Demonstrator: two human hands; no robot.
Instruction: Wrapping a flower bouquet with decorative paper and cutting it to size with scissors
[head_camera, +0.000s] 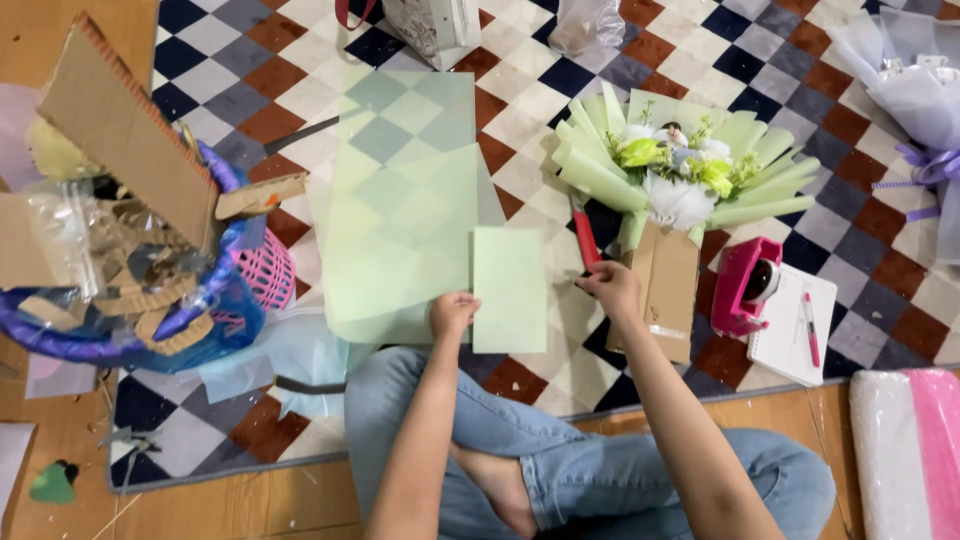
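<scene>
Bouquet (675, 175) w/ green wrap looks mostly done imo, sat on the checkered rug (560, 70) behind; left hand (452, 313) pinches a small cut green sheet (510, 290) flat by the knees, right hand (610, 285) grips red-handled scissors (586, 235), big sheets (400, 200) uncut.

A checkered rug (800, 60) covers a wooden floor (230, 510), evenly lit.

Left hand (453, 313) curled; right hand (610, 285) closed, arms forward
</scene>
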